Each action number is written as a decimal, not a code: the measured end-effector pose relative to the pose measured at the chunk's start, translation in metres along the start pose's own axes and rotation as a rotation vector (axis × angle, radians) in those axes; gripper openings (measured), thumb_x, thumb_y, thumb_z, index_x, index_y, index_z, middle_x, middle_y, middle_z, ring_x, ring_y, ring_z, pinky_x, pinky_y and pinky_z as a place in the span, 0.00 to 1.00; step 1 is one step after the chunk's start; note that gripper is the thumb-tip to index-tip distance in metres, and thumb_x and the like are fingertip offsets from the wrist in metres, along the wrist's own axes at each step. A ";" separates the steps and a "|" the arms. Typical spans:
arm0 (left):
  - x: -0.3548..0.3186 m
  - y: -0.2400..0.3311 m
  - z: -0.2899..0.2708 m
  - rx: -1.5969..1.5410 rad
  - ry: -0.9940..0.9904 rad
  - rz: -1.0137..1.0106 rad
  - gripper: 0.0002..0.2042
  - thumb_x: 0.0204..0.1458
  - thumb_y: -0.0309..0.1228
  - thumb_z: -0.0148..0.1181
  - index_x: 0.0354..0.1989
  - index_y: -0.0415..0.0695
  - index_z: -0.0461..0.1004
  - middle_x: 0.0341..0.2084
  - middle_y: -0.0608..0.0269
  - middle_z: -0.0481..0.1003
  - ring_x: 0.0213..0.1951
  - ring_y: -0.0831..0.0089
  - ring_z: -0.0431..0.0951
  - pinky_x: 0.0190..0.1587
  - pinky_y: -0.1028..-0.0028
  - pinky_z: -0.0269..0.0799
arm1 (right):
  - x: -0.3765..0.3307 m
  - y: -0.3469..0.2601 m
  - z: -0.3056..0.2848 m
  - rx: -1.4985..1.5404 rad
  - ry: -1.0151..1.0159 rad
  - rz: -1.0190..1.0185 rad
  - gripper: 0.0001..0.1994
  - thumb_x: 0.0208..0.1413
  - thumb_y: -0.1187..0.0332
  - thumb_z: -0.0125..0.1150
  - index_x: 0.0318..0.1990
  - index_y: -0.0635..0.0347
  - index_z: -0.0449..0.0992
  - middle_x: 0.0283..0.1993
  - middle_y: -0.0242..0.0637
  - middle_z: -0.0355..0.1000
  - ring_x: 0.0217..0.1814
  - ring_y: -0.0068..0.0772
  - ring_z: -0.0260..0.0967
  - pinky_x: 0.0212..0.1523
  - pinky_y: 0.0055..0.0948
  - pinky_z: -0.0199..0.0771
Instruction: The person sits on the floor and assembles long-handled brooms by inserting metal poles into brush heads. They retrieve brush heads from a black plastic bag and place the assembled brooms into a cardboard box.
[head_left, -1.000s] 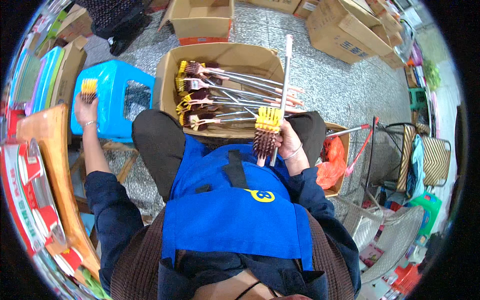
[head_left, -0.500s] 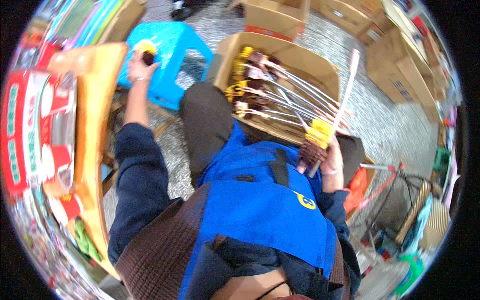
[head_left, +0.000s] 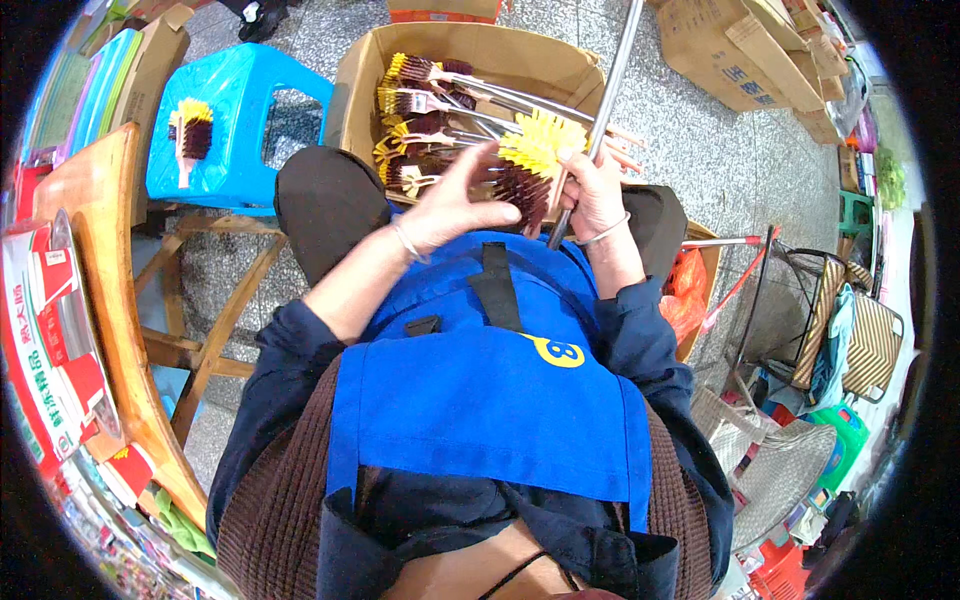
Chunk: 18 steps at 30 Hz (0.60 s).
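1. The right hand (head_left: 592,190) is closed around a long metal rod (head_left: 612,70), its fingers wrapped low on the shaft, just above the lap. The rod runs up and away over the far edge of the cardboard box (head_left: 360,85).
2. The left hand (head_left: 452,205) is half open, fingers spread and reaching onto the brush head (head_left: 530,165); it touches the bristles, but whether it grips them firmly cannot be told.
3. The brush head, yellow bristles above and dark brown below, sits at the lower end of the rod, between the two hands and over the near edge of the box.
4. To do this step well, I judge the right hand should keep the rod steady while the left seats the head squarely, pressing at its core and not on the bristle tips, which would bend.
5. The box holds a heap of finished brushes (head_left: 425,110) with the same yellow and brown heads, lying at its left side, handles pointing right.
6. One more brush (head_left: 190,130) lies on the blue plastic stool (head_left: 235,90), well apart to the left.
7. A blue apron (head_left: 480,400) covers the lap below.
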<state>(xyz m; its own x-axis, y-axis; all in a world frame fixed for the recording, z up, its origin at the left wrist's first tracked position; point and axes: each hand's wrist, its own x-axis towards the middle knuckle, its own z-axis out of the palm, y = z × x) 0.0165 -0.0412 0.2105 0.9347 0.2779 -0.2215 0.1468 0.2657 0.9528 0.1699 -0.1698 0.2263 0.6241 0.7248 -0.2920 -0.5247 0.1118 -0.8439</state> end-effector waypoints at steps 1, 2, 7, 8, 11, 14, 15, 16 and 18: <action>0.006 -0.002 0.011 -0.100 -0.048 -0.007 0.46 0.37 0.37 0.70 0.61 0.37 0.44 0.58 0.54 0.55 0.60 0.66 0.56 0.62 0.68 0.50 | -0.002 0.001 0.003 -0.030 -0.013 -0.039 0.20 0.45 0.72 0.62 0.46 0.63 0.64 0.27 0.29 0.68 0.13 0.12 0.57 0.09 0.11 0.51; 0.005 -0.002 0.017 -0.191 -0.049 0.033 0.47 0.36 0.37 0.71 0.61 0.36 0.44 0.57 0.52 0.55 0.59 0.64 0.56 0.61 0.67 0.52 | -0.004 -0.001 0.003 -0.067 0.021 -0.029 0.22 0.42 0.74 0.64 0.47 0.65 0.64 0.31 0.32 0.70 0.20 0.16 0.64 0.17 0.14 0.62; 0.008 0.005 0.019 -0.317 0.032 0.028 0.45 0.36 0.35 0.70 0.62 0.41 0.47 0.54 0.56 0.60 0.57 0.67 0.59 0.60 0.69 0.52 | -0.009 0.010 0.007 -0.360 0.122 -0.256 0.24 0.36 0.73 0.69 0.45 0.65 0.66 0.38 0.37 0.70 0.38 0.25 0.69 0.41 0.23 0.70; 0.010 0.005 0.020 -0.271 0.018 0.055 0.44 0.35 0.33 0.70 0.61 0.42 0.48 0.54 0.57 0.60 0.56 0.68 0.61 0.59 0.69 0.55 | -0.009 0.013 0.008 -0.412 0.086 -0.289 0.25 0.36 0.73 0.69 0.45 0.65 0.66 0.39 0.37 0.70 0.39 0.26 0.69 0.41 0.24 0.70; 0.015 0.003 0.025 -0.145 0.107 0.080 0.39 0.36 0.27 0.69 0.58 0.42 0.53 0.50 0.60 0.64 0.52 0.71 0.65 0.54 0.72 0.62 | -0.012 0.019 0.014 -0.353 0.048 -0.275 0.21 0.44 0.71 0.65 0.46 0.65 0.67 0.40 0.38 0.70 0.40 0.25 0.68 0.42 0.24 0.70; 0.021 -0.006 0.030 -0.275 0.153 0.006 0.32 0.36 0.24 0.68 0.53 0.41 0.59 0.44 0.61 0.69 0.46 0.73 0.70 0.47 0.74 0.68 | -0.016 0.014 0.013 -0.084 0.031 -0.144 0.13 0.54 0.70 0.56 0.46 0.65 0.69 0.39 0.38 0.70 0.31 0.18 0.68 0.29 0.17 0.69; 0.023 -0.010 0.031 -0.356 0.167 -0.057 0.30 0.37 0.23 0.68 0.50 0.41 0.61 0.41 0.61 0.71 0.44 0.74 0.72 0.45 0.75 0.70 | -0.018 0.008 0.011 -0.149 0.094 -0.121 0.12 0.55 0.68 0.54 0.45 0.65 0.70 0.35 0.36 0.70 0.25 0.16 0.63 0.23 0.15 0.63; 0.025 -0.014 0.030 -0.376 0.195 -0.049 0.25 0.37 0.21 0.67 0.46 0.42 0.64 0.38 0.63 0.72 0.41 0.75 0.73 0.44 0.74 0.71 | -0.020 0.001 0.008 -0.215 0.155 -0.097 0.13 0.56 0.66 0.51 0.43 0.65 0.71 0.31 0.34 0.70 0.19 0.14 0.58 0.17 0.14 0.57; 0.026 -0.019 0.025 -0.497 0.271 -0.015 0.21 0.39 0.20 0.64 0.44 0.42 0.66 0.37 0.63 0.73 0.40 0.74 0.74 0.44 0.73 0.71 | -0.021 -0.014 0.001 -0.188 0.241 -0.187 0.15 0.56 0.63 0.49 0.40 0.67 0.74 0.20 0.30 0.66 0.11 0.12 0.50 0.10 0.14 0.45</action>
<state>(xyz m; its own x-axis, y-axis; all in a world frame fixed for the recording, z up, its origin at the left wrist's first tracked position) 0.0464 -0.0618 0.1917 0.8076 0.4805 -0.3419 -0.0722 0.6560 0.7513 0.1632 -0.1859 0.2448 0.8297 0.5197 -0.2037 -0.2871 0.0842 -0.9542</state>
